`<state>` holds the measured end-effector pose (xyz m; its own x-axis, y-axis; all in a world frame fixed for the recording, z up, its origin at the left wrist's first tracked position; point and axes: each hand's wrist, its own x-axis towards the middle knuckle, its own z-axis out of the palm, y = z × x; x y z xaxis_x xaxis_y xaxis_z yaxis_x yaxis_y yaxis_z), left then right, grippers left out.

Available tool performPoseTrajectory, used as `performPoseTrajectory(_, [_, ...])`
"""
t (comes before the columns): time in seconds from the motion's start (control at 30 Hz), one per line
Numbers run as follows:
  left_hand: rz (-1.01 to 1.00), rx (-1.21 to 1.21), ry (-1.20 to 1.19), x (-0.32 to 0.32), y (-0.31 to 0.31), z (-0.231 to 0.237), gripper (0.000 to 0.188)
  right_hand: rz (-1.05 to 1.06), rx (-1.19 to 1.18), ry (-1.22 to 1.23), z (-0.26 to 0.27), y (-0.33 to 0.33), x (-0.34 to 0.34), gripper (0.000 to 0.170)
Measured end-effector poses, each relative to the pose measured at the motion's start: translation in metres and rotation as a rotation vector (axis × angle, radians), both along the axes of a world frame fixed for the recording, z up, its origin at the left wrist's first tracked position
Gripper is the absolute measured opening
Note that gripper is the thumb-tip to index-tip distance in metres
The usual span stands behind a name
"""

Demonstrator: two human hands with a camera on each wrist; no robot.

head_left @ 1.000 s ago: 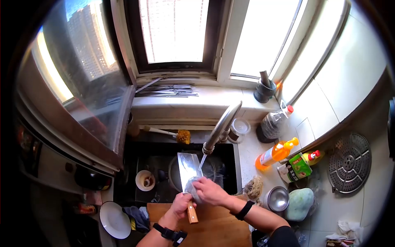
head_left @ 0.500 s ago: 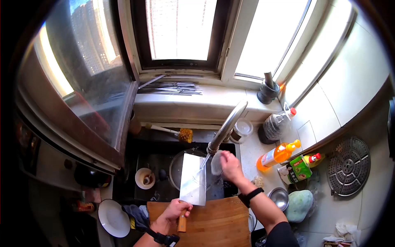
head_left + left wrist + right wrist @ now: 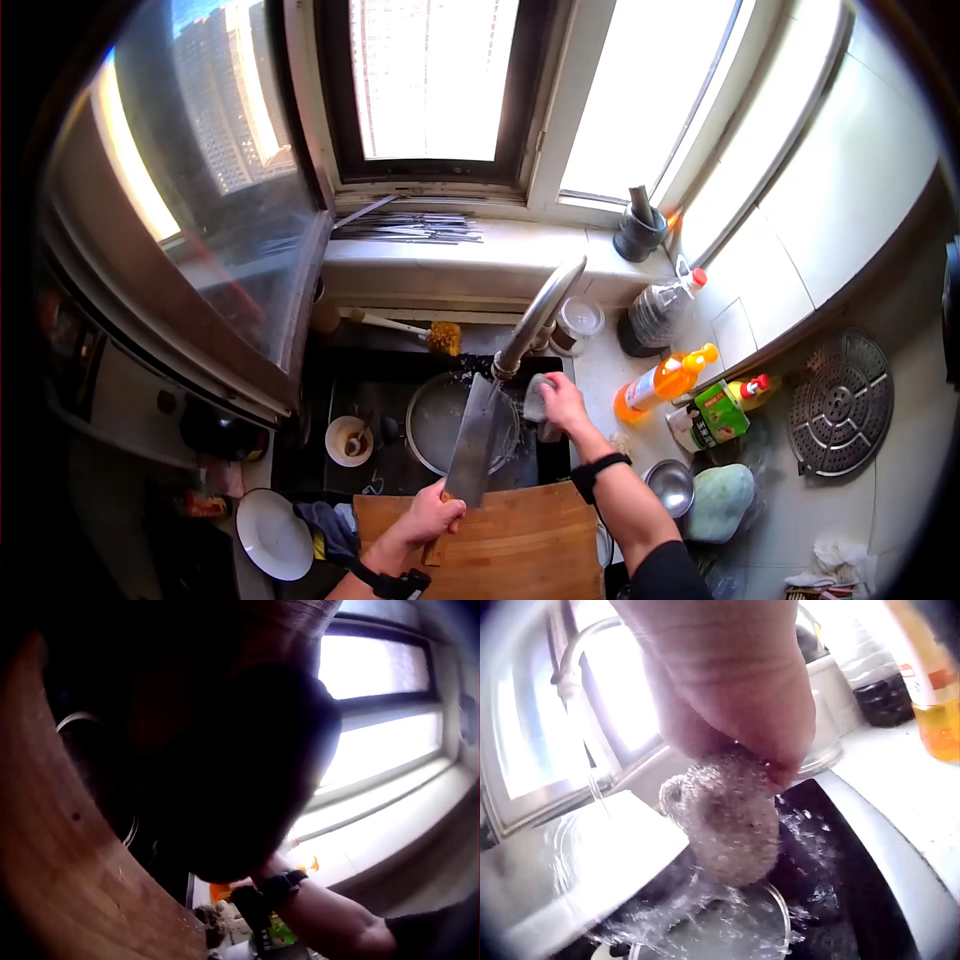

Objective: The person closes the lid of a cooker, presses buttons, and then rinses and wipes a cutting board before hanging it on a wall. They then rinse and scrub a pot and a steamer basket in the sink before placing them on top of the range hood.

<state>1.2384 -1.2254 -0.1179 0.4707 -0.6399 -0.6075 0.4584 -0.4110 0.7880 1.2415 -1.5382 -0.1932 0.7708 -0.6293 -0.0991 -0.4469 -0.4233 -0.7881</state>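
My left hand grips the wooden handle of a cleaver, its blade slanting up under the faucet. Water runs onto the blade in the right wrist view. To the right of the blade, my right hand pinches a grey mesh scrubber, which hangs wet from the fingers in the right wrist view, apart from the blade. Beneath lies a round pan in the dark sink. The left wrist view is mostly dark, and the left hand's grip does not show there.
A wooden board spans the sink's near side. Left in the sink is a white bowl. Right of the sink stand an orange bottle, a metal bowl and a green melon-like object. A brush lies behind the sink.
The right hand with the scrubber has moved off the cleaver to the right, then slightly lower. The cleaver's blade has turned, now tilting and looking narrower and darker from above.
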Motion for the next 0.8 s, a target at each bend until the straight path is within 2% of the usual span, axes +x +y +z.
performPoseTrajectory(0.07, [-0.116,0.208,-0.254,0.004,-0.003,0.026,0.044,-0.059,0.302,-0.113,0.002,-0.004,-0.019,0.025])
performPoseTrajectory(0.1, [-0.103,0.153,-0.524,0.001,-0.001,0.014,0.054,-0.085,0.365,-0.205,0.007,-0.003,-0.027,0.024])
performPoseTrajectory(0.17, [-0.181,0.217,-0.750,0.001,0.002,0.006,0.053,-0.132,0.494,-0.388,0.022,0.002,-0.039,0.023])
performPoseTrajectory(0.27, [-0.329,0.385,-0.996,-0.001,0.000,0.015,0.053,-0.042,0.273,-0.470,0.078,0.037,-0.044,0.022])
performPoseTrajectory(0.3, [-0.364,0.408,-1.086,-0.001,-0.001,0.016,0.052,0.096,0.036,-0.527,0.078,0.048,-0.036,0.021])
performPoseTrajectory(0.33, [-0.400,0.428,-1.181,0.000,-0.003,0.016,0.052,0.224,-0.101,-0.458,0.083,0.061,-0.039,0.020])
performPoseTrajectory(0.37, [-0.378,0.413,-1.269,-0.001,-0.007,0.012,0.046,0.374,-0.152,-0.375,0.081,0.072,-0.034,0.018])
performPoseTrajectory(0.4, [-0.397,0.417,-1.296,-0.002,-0.008,0.011,0.044,0.471,-0.036,-0.375,0.064,0.084,-0.032,0.018])
performPoseTrajectory(0.43, [-0.416,0.422,-1.322,-0.003,-0.011,0.013,0.043,0.542,-0.077,-0.203,0.061,0.099,-0.028,0.019])
performPoseTrajectory(0.47, [-0.435,0.426,-1.350,-0.002,-0.013,0.015,0.041,0.695,-0.210,-0.267,0.056,0.109,-0.022,0.022])
performPoseTrajectory(0.53, [-0.471,0.418,-1.407,-0.003,-0.009,0.004,0.038,0.877,-0.191,-0.341,0.056,0.125,-0.012,0.021])
performPoseTrajectory(0.63, [-0.459,0.404,-1.412,-0.006,-0.003,0.006,0.041,0.864,-0.313,-0.307,0.052,0.113,0.000,0.021])
performPoseTrajectory(0.67, [-0.434,0.414,-1.394,-0.007,0.000,0.015,0.043,0.755,-0.343,-0.231,0.039,0.097,0.004,0.019])
performPoseTrajectory(0.73, [-0.416,0.417,-1.381,-0.007,0.005,0.018,0.046,0.400,-0.512,0.006,0.026,0.062,0.010,0.019])
performPoseTrajectory(0.8, [-0.445,0.404,-1.398,-0.006,0.010,0.011,0.050,0.246,-0.439,-0.095,0.030,0.056,0.006,0.018])
